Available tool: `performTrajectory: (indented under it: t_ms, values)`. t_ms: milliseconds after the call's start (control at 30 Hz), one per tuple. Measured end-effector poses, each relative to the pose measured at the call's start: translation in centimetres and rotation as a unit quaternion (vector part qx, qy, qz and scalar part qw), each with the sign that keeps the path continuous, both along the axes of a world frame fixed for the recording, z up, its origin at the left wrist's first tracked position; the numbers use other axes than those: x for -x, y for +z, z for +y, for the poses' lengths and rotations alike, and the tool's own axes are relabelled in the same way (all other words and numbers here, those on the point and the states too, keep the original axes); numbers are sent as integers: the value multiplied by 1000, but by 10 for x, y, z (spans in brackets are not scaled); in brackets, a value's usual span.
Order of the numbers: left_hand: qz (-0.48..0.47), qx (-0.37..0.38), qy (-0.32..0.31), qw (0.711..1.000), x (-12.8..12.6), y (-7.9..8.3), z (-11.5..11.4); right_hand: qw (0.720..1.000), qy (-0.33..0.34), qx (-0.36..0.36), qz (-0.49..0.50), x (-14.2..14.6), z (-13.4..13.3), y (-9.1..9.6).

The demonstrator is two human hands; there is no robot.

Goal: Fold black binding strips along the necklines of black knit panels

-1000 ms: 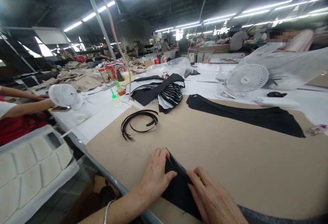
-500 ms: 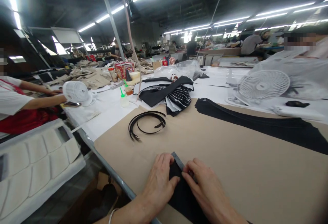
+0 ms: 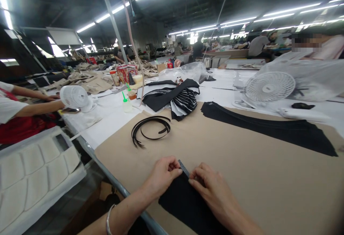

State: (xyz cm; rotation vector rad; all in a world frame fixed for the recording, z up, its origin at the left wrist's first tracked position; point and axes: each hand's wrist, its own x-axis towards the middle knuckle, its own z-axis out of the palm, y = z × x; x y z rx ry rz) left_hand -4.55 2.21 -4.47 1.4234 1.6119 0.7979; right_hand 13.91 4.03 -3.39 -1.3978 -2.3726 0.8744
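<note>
A black fabric piece [image 3: 185,202] lies on brown sheeting near the table's front edge. Along its far end runs a narrow grey strip [image 3: 184,168], which looks folded over or laid on the fabric. My left hand [image 3: 163,174] pinches the fabric at the strip's left end, thumb against fingertips. At the strip's right end, my right hand [image 3: 208,181] has its thumb and fingers closed on the fabric edge. Ahead of my left hand lies a loose coil of dark narrow strips [image 3: 152,119].
Long black fabric pieces [image 3: 263,127] lie at the right, and a stack of striped and black pieces [image 3: 172,97] sits ahead. White fans [image 3: 269,87] and glue bottles [image 3: 126,104] stand farther back. A co-worker's arm [image 3: 37,109] reaches in from the left, beside padded pale panels [image 3: 34,167].
My left hand has shifted left and drawn its thumb up into a pinch near the strip, uncovering more black fabric. My right hand stays at the strip's right end. The view has shifted slightly.
</note>
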Motion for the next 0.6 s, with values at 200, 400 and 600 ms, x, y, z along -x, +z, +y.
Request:
performTrajectory:
  t_ms: [200,400,600]
  values:
    - [53,-6,8,999,-3,-6,4,999,20,-33,39,-26,-11,-7]
    - [97,-2,7,995,-6,3,3,975,118,-185,40,-59,-31,-14]
    - [129,8,6,992,-8,4,4,939,148,-308,28,-64,-43,-25]
